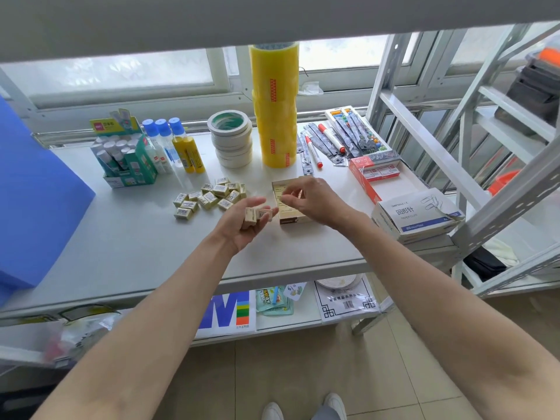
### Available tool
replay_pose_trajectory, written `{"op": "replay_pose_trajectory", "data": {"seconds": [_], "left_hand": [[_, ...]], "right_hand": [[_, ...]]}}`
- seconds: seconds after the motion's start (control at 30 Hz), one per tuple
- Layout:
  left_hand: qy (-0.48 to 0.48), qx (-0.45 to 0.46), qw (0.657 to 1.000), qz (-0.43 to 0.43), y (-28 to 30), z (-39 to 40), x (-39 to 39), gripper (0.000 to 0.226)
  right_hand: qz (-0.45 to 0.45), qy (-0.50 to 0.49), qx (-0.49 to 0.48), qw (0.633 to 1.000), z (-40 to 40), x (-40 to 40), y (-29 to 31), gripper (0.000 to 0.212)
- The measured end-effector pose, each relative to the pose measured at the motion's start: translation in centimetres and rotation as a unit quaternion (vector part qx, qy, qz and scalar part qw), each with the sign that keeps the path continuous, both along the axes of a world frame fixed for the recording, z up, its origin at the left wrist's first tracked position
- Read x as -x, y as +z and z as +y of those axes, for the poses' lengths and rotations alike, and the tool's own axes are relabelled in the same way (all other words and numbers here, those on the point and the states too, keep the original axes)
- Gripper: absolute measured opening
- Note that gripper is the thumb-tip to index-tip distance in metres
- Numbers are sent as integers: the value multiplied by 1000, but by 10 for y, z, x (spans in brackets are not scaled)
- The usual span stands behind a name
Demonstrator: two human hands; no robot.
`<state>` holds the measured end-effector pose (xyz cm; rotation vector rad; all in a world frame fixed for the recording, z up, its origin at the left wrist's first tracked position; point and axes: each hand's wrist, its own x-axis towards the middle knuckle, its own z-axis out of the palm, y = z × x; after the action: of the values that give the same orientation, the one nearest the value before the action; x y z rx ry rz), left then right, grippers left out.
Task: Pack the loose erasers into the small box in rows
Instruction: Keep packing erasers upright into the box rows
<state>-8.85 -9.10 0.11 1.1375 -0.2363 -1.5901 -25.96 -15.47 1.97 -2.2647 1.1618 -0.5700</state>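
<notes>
Both hands over the small box, erasers in the left one.

The left hand point(247, 221) is palm-up and half curled just left of the small box point(288, 207), cupping a couple of wrapped erasers point(257, 214) across its fingers. The right hand point(313, 200) hovers over the open box with thumb and fingertips pinched close together; whether there is an eraser in that pinch I cannot tell. The box sits near the middle of the white shelf point(136, 237), and what it already contains is mostly hidden by the hand. The pile of loose erasers point(209, 197) lies in a scatter to the left of it. Behind stand a stack of masking tape rolls point(231, 140) and a tall column of yellow packing tape point(275, 107); a paper clip box point(416, 213) lies to the right.
</notes>
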Motion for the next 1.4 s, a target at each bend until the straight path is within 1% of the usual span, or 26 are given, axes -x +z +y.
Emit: {"op": "replay_pose_trajectory", "data": {"seconds": [0.07, 0.17, 0.3, 0.4, 0.47, 0.53, 0.6, 0.67, 0.77, 0.83, 0.9, 0.97, 1.03, 1.13, 1.23, 1.4], "left_hand": [[-4, 15, 998, 60, -3, 2, -6, 31], [-31, 18, 995, 95, -6, 3, -12, 40], [-49, 4, 997, 51, -8, 3, -15, 35], [-57, 2, 997, 44, -7, 7, -14, 35], [-63, 3, 997, 37, -7, 9, -13, 34], [-58, 7, 998, 33, -5, 9, -11, 33], [-34, 10, 999, 30, -2, 8, -8, 30], [-31, 6, 999, -2, 0, 8, -6, 30], [-60, -24, 997, -45, 2, 10, -6, 30], [-99, -32, 991, -89, 2, 12, -6, 33], [-143, -15, 980, -136, 0, 12, -6, 39], [-172, 16, 972, -162, -1, 13, -5, 37], [-172, 39, 969, -171, -3, 14, -4, 26], [-148, 49, 972, -173, -4, 14, -2, 13], [-142, 52, 972, -178, -4, 14, -1, 14], [-145, 53, 967, -204, -3, 14, 3, 28]], "right_hand": [[-47, 44, -37, 997, 10, -10, 2, 21], [-22, 73, -68, 995, 20, -22, 1, 26], [44, 54, -60, 996, 24, -30, 0, 28], [53, 52, -68, 995, 24, -33, -1, 23], [32, 52, -70, 996, 25, -34, -1, 19], [-10, 42, -87, 995, 25, -34, -3, 19], [-69, 20, -106, 992, 27, -32, -5, 23], [-109, 0, -101, 989, 28, -29, -5, 29], [-107, -8, -57, 993, 29, -26, -5, 27], [-99, -16, -27, 995, 30, -23, -8, 26], [-93, -22, -11, 995, 30, -20, -12, 26], [-92, -20, -8, 996, 30, -17, -16, 24], [-106, -21, -21, 994, 31, -14, -16, 23], [-122, -32, -48, 991, 32, -8, -16, 30], [-113, -39, -60, 991, 30, -2, -16, 32], [-133, -28, -92, 986, 32, 2, -14, 30]]}}
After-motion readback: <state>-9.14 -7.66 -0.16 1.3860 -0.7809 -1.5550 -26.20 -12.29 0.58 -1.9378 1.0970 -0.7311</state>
